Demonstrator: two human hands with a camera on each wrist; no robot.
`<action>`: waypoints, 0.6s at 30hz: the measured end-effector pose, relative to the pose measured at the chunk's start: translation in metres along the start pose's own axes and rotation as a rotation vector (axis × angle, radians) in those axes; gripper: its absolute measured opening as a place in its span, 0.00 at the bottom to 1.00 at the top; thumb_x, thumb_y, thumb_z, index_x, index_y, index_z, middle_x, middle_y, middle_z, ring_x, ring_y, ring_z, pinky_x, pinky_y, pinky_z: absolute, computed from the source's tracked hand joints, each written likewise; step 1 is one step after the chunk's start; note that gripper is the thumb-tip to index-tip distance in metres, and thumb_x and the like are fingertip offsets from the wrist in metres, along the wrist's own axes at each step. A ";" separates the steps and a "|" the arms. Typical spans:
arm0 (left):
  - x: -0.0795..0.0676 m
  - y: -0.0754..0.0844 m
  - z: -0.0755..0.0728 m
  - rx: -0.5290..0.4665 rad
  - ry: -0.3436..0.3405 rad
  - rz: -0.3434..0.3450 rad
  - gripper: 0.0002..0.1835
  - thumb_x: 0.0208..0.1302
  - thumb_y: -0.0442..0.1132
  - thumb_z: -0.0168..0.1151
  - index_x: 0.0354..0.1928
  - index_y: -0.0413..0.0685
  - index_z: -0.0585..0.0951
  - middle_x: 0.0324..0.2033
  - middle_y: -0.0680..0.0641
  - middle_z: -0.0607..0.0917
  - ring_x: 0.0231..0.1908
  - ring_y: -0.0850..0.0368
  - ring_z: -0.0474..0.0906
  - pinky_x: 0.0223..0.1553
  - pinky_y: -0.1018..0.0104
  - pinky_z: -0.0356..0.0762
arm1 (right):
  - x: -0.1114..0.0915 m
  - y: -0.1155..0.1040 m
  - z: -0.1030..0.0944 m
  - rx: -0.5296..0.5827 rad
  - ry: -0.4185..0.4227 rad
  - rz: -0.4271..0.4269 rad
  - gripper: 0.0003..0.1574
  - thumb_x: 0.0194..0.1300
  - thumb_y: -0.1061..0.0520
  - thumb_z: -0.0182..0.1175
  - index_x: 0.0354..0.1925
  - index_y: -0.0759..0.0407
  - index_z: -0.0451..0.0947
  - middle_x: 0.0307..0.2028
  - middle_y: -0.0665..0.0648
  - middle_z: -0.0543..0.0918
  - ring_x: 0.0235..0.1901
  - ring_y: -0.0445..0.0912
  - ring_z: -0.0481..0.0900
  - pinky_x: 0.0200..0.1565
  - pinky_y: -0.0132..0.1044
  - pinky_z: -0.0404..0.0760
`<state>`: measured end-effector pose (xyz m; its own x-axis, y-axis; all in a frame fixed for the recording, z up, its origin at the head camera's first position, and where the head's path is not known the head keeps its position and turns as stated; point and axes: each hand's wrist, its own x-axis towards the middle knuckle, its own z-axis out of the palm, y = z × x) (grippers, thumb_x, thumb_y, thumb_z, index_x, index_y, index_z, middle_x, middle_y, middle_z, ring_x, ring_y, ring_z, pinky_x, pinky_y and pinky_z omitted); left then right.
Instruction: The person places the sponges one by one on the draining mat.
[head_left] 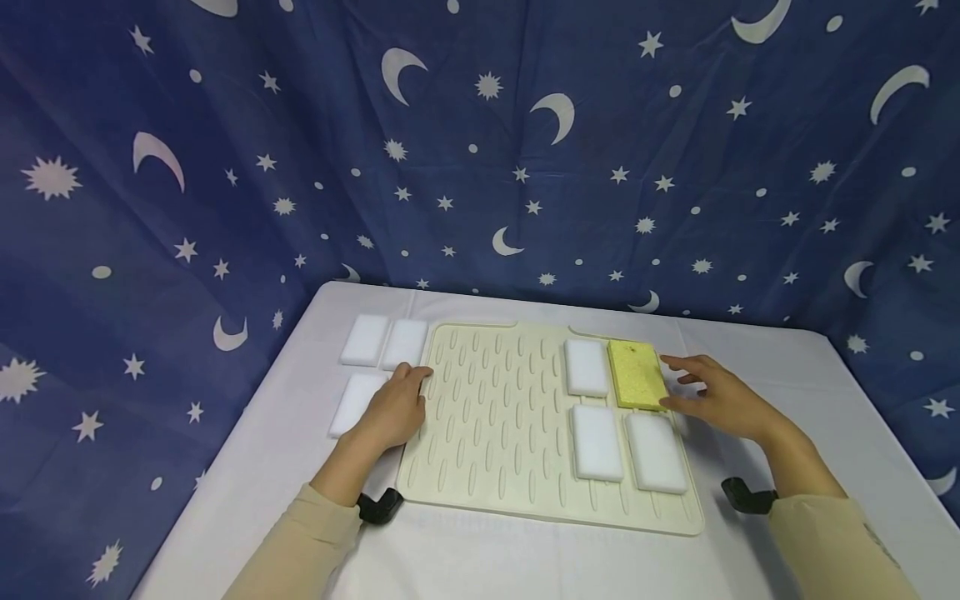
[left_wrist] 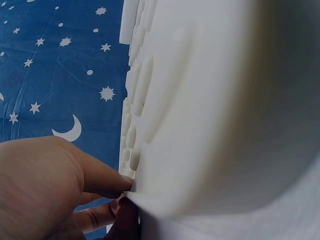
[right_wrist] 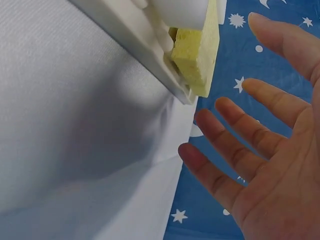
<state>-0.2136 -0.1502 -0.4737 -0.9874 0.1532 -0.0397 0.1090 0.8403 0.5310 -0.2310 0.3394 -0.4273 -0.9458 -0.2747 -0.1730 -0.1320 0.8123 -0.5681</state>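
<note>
A cream ridged drying mat (head_left: 487,467) lies on the table. My left hand (head_left: 396,406) is at its left edge; in the left wrist view the thumb and fingers pinch the rim of the mat (left_wrist: 160,165). On the mat's right part lie a yellow sponge (head_left: 636,375) at the back right and three white sponge blocks, including one (head_left: 586,367) to its left and one (head_left: 656,452) in front of it. My right hand (head_left: 720,400) is beside the yellow sponge, fingers spread. The right wrist view shows a gap between those fingers and the sponge (right_wrist: 195,60).
Three more white sponge blocks lie left of the mat: two (head_left: 365,339) (head_left: 405,343) at the back and one (head_left: 358,402) partly behind my left hand. A white cloth (head_left: 480,558) covers the table. A blue curtain (head_left: 465,150) with moons and stars hangs behind.
</note>
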 end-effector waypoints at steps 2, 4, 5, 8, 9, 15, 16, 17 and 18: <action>0.000 0.000 0.000 0.001 0.000 -0.001 0.25 0.75 0.31 0.54 0.72 0.38 0.71 0.51 0.40 0.77 0.34 0.53 0.73 0.38 0.60 0.74 | 0.000 0.000 0.000 0.000 0.001 0.004 0.53 0.67 0.40 0.69 0.79 0.58 0.60 0.72 0.69 0.64 0.66 0.69 0.71 0.62 0.69 0.74; 0.000 0.000 0.000 -0.002 -0.001 -0.001 0.25 0.75 0.31 0.54 0.72 0.38 0.71 0.51 0.39 0.77 0.35 0.53 0.73 0.38 0.60 0.74 | -0.001 0.002 0.000 -0.001 0.003 0.007 0.52 0.67 0.40 0.69 0.79 0.58 0.60 0.71 0.69 0.65 0.65 0.69 0.71 0.61 0.68 0.75; 0.000 -0.001 0.000 -0.003 -0.001 -0.001 0.25 0.75 0.31 0.54 0.72 0.38 0.71 0.51 0.39 0.77 0.35 0.53 0.73 0.39 0.60 0.74 | -0.001 0.002 0.000 0.000 0.005 0.007 0.52 0.67 0.40 0.69 0.78 0.59 0.60 0.70 0.70 0.66 0.65 0.69 0.72 0.61 0.67 0.76; 0.000 -0.001 0.000 -0.001 0.002 -0.001 0.25 0.75 0.31 0.53 0.72 0.39 0.71 0.51 0.40 0.77 0.35 0.53 0.73 0.40 0.59 0.75 | -0.003 0.005 0.001 0.002 0.012 0.009 0.52 0.67 0.40 0.69 0.78 0.59 0.61 0.69 0.69 0.69 0.64 0.68 0.73 0.58 0.66 0.78; 0.000 -0.001 0.000 0.001 0.004 0.000 0.25 0.75 0.31 0.53 0.72 0.39 0.71 0.51 0.40 0.77 0.35 0.53 0.73 0.40 0.59 0.75 | -0.003 0.006 0.001 0.004 0.014 0.010 0.51 0.67 0.40 0.69 0.78 0.59 0.61 0.68 0.69 0.69 0.63 0.68 0.74 0.57 0.66 0.78; 0.000 0.000 0.000 -0.001 0.008 -0.002 0.25 0.74 0.32 0.54 0.72 0.39 0.72 0.52 0.40 0.77 0.35 0.53 0.73 0.41 0.58 0.76 | -0.006 0.016 0.005 0.006 0.021 0.012 0.49 0.68 0.40 0.68 0.77 0.59 0.63 0.67 0.68 0.72 0.61 0.65 0.76 0.54 0.63 0.80; 0.000 0.000 0.000 -0.002 0.006 -0.004 0.25 0.74 0.32 0.54 0.72 0.39 0.72 0.51 0.40 0.77 0.35 0.53 0.73 0.41 0.58 0.76 | -0.007 0.017 0.006 0.006 0.022 0.011 0.48 0.68 0.40 0.68 0.76 0.59 0.64 0.66 0.68 0.73 0.60 0.65 0.76 0.54 0.62 0.80; -0.001 0.000 0.000 -0.001 0.006 -0.005 0.25 0.75 0.32 0.54 0.72 0.39 0.72 0.51 0.40 0.77 0.35 0.53 0.73 0.41 0.58 0.75 | -0.007 0.018 0.007 0.005 0.023 0.012 0.48 0.68 0.40 0.68 0.76 0.59 0.65 0.66 0.68 0.73 0.59 0.64 0.77 0.54 0.60 0.80; -0.001 0.000 0.000 -0.001 0.005 -0.006 0.25 0.75 0.32 0.54 0.72 0.39 0.72 0.51 0.40 0.77 0.35 0.53 0.73 0.41 0.58 0.75 | -0.007 0.019 0.007 0.005 0.023 0.013 0.47 0.68 0.41 0.69 0.76 0.59 0.65 0.66 0.68 0.73 0.59 0.63 0.77 0.53 0.59 0.80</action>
<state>-0.2126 -0.1507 -0.4736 -0.9887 0.1450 -0.0385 0.1026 0.8406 0.5318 -0.2245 0.3527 -0.4427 -0.9540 -0.2524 -0.1616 -0.1184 0.8129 -0.5702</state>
